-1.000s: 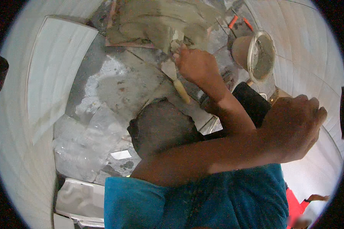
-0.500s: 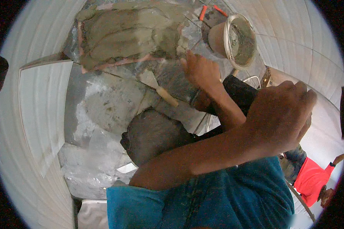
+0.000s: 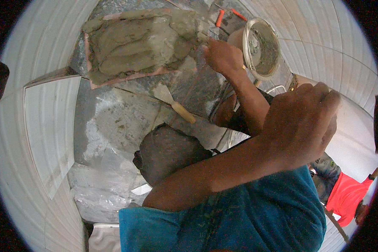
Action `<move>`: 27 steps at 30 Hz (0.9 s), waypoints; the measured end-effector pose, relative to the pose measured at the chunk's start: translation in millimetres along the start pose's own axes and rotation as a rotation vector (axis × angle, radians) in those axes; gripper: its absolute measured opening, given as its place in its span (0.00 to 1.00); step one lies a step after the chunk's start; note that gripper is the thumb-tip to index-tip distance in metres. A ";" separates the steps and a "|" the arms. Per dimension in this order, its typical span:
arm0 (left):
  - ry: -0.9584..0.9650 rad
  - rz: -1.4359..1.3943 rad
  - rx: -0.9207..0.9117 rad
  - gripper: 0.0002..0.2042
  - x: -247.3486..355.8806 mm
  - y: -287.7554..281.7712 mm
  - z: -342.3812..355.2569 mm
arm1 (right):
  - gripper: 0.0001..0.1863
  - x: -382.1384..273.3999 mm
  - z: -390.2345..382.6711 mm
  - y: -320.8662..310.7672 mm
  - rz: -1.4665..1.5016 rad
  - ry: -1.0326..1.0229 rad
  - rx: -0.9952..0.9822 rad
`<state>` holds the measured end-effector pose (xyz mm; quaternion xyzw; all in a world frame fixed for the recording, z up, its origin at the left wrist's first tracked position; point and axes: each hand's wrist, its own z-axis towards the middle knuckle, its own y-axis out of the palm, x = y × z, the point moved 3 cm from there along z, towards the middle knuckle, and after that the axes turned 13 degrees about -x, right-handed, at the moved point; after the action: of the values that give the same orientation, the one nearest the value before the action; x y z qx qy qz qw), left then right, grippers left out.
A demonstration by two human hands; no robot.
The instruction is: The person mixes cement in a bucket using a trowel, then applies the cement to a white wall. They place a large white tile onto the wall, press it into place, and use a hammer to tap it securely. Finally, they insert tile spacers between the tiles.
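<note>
Left wall (image 3: 12, 147): pale, faintly banded, bends along the whole left side. Right wall (image 3: 319, 46): pale, jointed into large squares. Floor (image 3: 117, 126): grey, gritty, smeared whitish in places. Person (image 3: 348, 195): in red, far off at lower right. Shirt (image 3: 239, 210): blue, fills the lower middle. Panel (image 3: 50, 130): white, seems to lean on the left wall. Plastic (image 3: 98, 199): clear, crumpled, on the floor below the panel.

Slab (image 3: 130, 79): lies flat on the floor, upper left of centre, pinkish at its lower and left edges. Mortar (image 3: 132, 52): grey-green, wet-looking, covers most of the slab in uneven ridges. Bucket (image 3: 237, 39): sits right of the slab, grey mix inside.

Left hand (image 3: 304, 117): raised at right, across the right forearm; fingers curled into a loose fist. Contents of palm: hidden, cannot tell. Right hand (image 3: 224, 56): between slab and bucket, fingers closed around a tool (image 3: 203, 37), mostly covered by the grip; pale end just ahead of the fingertips, beside the slab's right end. Contact with mortar: cannot tell.

Scraper (image 3: 184, 112): on the floor below the slab, wooden handle toward lower right, blade toward upper left. Orange handles (image 3: 219, 18): two, apart, beyond the bucket. White scrap (image 3: 140, 189): beside the plastic.
</note>
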<state>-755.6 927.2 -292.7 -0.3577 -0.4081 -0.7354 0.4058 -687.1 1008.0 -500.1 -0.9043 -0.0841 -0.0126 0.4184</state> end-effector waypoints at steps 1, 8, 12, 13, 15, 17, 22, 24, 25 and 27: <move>-0.007 0.003 -0.017 0.09 -0.2 0.2 -0.4 | 0.22 1.8 1.4 5.7 0.040 -0.031 -0.021; 0.019 -0.018 0.014 0.09 1.8 7.4 2.0 | 0.23 53.0 -10.9 -9.3 1.058 -0.039 -0.838; -0.020 -0.073 -0.008 0.08 -3.8 14.6 5.4 | 0.23 150.5 -54.0 -67.3 0.813 -0.044 -0.598; -0.037 -0.065 0.016 0.08 -10.0 13.0 6.3 | 0.24 176.1 -71.6 -75.7 0.914 -0.026 -0.644; -0.083 -0.062 -0.037 0.08 -29.6 8.4 7.6 | 0.24 216.0 -99.2 -69.5 0.997 -0.042 -0.458; -0.303 -0.185 0.034 0.08 -60.4 -0.6 2.7 | 0.23 250.8 -136.2 -52.1 0.702 -0.073 -0.204; -0.858 -0.106 0.291 0.24 -173.2 -17.9 5.2 | 0.20 297.5 -224.1 52.9 1.240 0.388 -0.034; -1.037 -0.006 0.235 0.27 -208.4 -10.5 3.2 | 0.20 295.0 -229.5 77.6 1.306 0.444 -0.055; -1.199 0.048 0.227 0.29 -224.1 -4.9 -1.5 | 0.19 290.6 -225.2 84.7 1.324 0.415 -0.038; -1.194 -0.067 0.165 0.28 -247.6 1.2 -1.9 | 0.19 276.6 -204.5 90.1 1.388 0.355 -0.055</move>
<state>-652.3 1000.6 -505.4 -0.6629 -0.6322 -0.3859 0.1096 -390.1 834.8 -409.6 -0.7438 0.5801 0.1073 0.3142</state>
